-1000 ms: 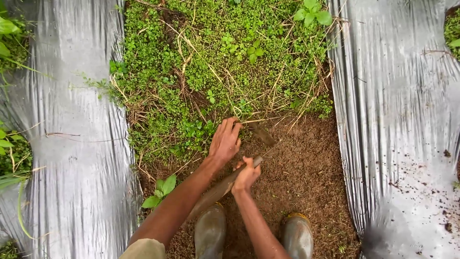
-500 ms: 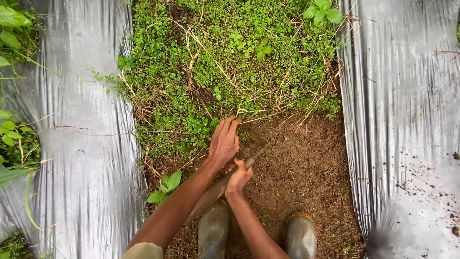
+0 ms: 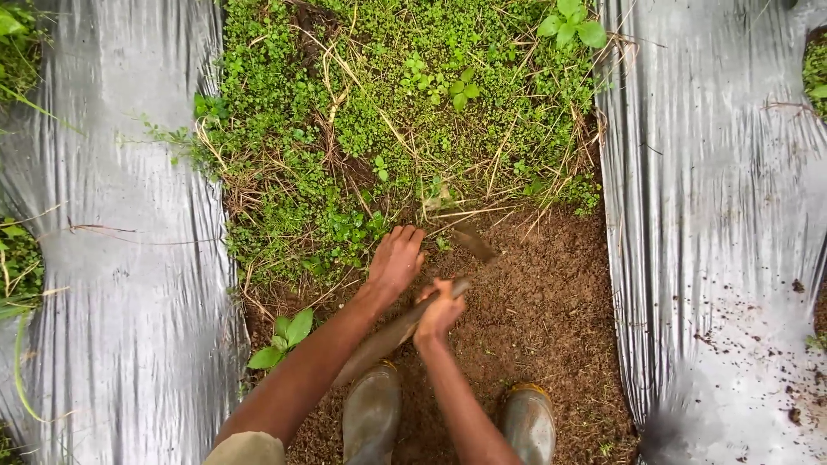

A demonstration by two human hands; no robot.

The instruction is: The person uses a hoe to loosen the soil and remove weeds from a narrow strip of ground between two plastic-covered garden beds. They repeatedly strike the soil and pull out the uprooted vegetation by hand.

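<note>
My right hand (image 3: 439,312) is closed around the wooden handle (image 3: 388,337) of a small hoe. Its rusty blade (image 3: 475,244) rests on the bare brown soil (image 3: 543,301) just below the edge of a mat of green weeds (image 3: 379,112). My left hand (image 3: 396,260) lies at that edge, left of the blade, with its fingers curled down into the low weeds and dry stalks. The two hands are almost touching.
Silvery plastic sheeting covers the ground on the left (image 3: 129,258) and on the right (image 3: 715,215). My two muddy boots (image 3: 372,418) (image 3: 527,422) stand on the soil below the hands. A broad-leaved seedling (image 3: 284,337) grows by my left forearm.
My left hand has drawn back a little toward me along the weed edge. The hoe blade has shifted slightly right and the right hand has barely moved on the handle.
</note>
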